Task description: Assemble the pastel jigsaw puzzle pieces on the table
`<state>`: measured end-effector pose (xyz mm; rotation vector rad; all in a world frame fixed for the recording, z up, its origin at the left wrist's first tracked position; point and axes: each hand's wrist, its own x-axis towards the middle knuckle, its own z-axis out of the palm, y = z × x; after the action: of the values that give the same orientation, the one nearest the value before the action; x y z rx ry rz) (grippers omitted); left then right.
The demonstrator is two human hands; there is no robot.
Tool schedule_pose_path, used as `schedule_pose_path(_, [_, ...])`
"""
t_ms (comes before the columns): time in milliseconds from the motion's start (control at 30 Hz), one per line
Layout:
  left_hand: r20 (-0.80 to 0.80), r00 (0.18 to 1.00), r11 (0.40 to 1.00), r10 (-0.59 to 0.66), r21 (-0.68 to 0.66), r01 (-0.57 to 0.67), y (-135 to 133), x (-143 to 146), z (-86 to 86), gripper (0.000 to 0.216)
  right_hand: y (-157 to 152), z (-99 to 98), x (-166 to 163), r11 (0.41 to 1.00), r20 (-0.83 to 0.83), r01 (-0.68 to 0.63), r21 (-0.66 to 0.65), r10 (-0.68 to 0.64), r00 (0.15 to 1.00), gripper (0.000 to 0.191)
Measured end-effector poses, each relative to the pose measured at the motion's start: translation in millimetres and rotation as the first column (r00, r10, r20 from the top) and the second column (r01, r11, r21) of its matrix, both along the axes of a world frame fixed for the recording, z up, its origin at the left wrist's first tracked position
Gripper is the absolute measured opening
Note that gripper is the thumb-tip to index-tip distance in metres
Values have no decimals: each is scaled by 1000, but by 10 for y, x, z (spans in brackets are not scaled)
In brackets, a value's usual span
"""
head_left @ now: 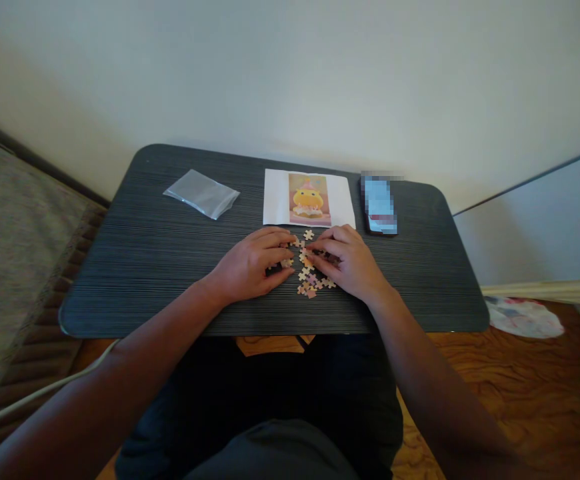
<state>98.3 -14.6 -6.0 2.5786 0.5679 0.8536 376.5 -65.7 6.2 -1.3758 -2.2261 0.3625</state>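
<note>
A loose heap of small jigsaw puzzle pieces [311, 280] lies near the front middle of the dark table. My left hand [255, 265] rests at the heap's left side, its fingers apart over some pieces. From the right, my right hand [351, 263] reaches over the heap with fingers spread, and its fingertips touch or hover at the pieces. Both palms hide part of the pile. One piece [309, 235] lies apart at the top, just below a white sheet [276, 197] printed with a picture of a yellow character and a cake [310, 200].
A clear plastic bag [203, 193] lies flat at the table's back left. A phone [381, 207], partly blurred out, is at the back right. The dark table [170, 280] stands against a pale wall [290, 80]. A pale cable [45, 387] runs at the lower left.
</note>
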Motion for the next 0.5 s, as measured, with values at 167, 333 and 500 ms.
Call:
schedule_pose_path(167, [20, 1000, 999, 11, -41, -10, 4, 2, 4, 14, -2, 59, -42, 998, -100, 28, -51, -33, 994, 8])
schedule_pose_path(333, [67, 997, 997, 28, -78, -23, 11, 0, 14, 12, -4, 82, 30, 986, -254, 50, -160, -90, 963, 6])
schedule_pose_path(500, [84, 996, 995, 17, -97, -9, 15, 11, 49, 13, 10, 15, 143, 960, -369, 204, -193, -264, 891, 14])
